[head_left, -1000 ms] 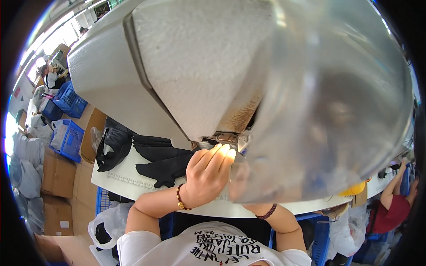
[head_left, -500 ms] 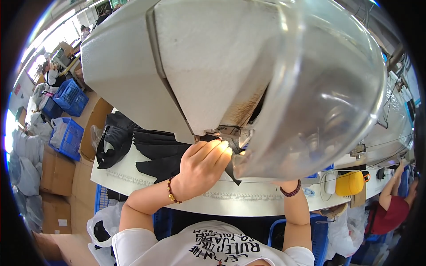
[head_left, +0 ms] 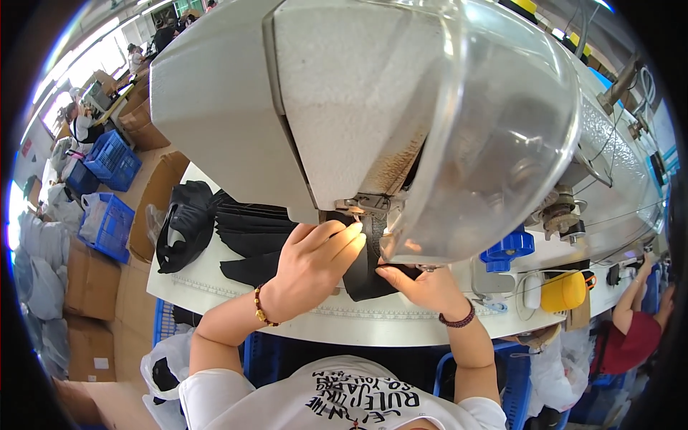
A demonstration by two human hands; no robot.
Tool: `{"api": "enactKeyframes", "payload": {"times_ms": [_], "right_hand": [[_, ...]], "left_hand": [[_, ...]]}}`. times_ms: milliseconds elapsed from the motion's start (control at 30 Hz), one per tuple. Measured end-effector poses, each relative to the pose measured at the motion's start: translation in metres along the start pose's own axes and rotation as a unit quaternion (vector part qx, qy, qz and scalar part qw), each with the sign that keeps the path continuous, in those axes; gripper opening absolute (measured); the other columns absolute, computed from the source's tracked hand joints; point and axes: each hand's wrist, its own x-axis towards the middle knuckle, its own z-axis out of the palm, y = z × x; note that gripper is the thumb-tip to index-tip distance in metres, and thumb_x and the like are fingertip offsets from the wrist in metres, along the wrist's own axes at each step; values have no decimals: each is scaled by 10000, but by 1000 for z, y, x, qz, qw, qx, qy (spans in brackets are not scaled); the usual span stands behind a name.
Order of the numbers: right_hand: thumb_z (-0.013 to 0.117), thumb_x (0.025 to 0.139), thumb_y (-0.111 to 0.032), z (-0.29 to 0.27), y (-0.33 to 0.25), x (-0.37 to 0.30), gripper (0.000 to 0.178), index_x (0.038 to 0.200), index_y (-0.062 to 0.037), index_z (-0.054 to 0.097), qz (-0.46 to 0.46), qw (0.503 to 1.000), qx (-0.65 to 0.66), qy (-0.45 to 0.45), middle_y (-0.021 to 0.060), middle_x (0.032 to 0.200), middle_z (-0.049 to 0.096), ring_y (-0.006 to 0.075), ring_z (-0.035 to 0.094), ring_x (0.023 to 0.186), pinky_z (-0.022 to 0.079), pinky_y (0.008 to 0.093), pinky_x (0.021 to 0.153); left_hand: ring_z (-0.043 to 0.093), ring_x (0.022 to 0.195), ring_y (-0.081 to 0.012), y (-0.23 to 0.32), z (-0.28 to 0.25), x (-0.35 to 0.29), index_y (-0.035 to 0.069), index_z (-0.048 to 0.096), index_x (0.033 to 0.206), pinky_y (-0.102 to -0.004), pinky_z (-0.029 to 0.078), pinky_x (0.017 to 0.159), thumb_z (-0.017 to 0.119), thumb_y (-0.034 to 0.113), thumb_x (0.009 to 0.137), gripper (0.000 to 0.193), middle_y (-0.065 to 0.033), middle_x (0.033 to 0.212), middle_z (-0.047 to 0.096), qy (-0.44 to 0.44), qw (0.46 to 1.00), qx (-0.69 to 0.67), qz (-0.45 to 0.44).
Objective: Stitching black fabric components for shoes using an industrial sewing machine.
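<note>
Everything's shot from up on the wearer's head, through a super wide fisheye that's pointed down and a bit forward. The pale machine head (head_left: 351,107) is caught so close that most of the upper middle gets filled by it. The left hand (head_left: 309,261) and right hand (head_left: 423,287) are framed just below, the white shirt (head_left: 358,390) is cut off at the bottom, and the table (head_left: 387,326) edge is shown curved.

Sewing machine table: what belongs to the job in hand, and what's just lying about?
In the job: sewing machine, black fabric at the left hand and right hand, stacked black pieces, probably.

Lying about, apparently: yellow case, blue crates, cardboard boxes, plastic bags.
</note>
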Motion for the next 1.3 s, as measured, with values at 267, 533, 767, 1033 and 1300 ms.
{"api": "enactKeyframes", "payload": {"times_ms": [267, 533, 767, 1033, 1300], "right_hand": [[676, 769, 18, 23, 10, -9, 178, 943, -12, 653, -66, 994, 9, 81, 31, 942, 640, 117, 584, 874, 454, 267, 826], [656, 784, 13, 27, 15, -7, 202, 984, -6, 636, -53, 989, 7, 136, 34, 978, 629, 115, 567, 904, 446, 263, 820], [631, 789, 36, 22, 20, -6, 280, 1063, -1, 588, -19, 983, 153, 96, 44, 1004, 615, 108, 559, 915, 449, 256, 805], [650, 819, -21, 13, 22, -19, 368, 1162, 4, 520, -15, 986, 155, 60, 63, 1069, 594, 111, 559, 919, 443, 232, 779], [626, 845, -34, 12, 13, -21, 179, 1021, -8, 607, 106, 980, 162, 34, 26, 992, 591, 77, 519, 859, 416, 221, 757]], "left_hand": [[648, 815, -220, -1, 7, -7, -5, 623, 957, -255, 508, 544, 602, 46, 612, 349, -89, 953, 589, 48, 998, -35, -6], [625, 741, -155, -11, 3, 0, -8, 623, 959, -217, 458, 461, 586, 49, 655, 311, -61, 854, 546, 18, 999, -31, 24], [562, 657, -131, -18, 0, -3, 33, 639, 974, -243, 415, 469, 594, 40, 646, 332, -46, 897, 559, -18, 999, -41, 19], [608, 625, -177, -20, 7, -16, 52, 690, 945, -249, 489, 555, 617, -108, 637, 355, -97, 879, 668, 79, 932, -314, -164], [639, 955, -276, -26, 4, -25, -48, 650, 912, -306, 569, 743, 627, -48, 660, 253, -144, 948, 647, 58, 979, -169, 94]]}}
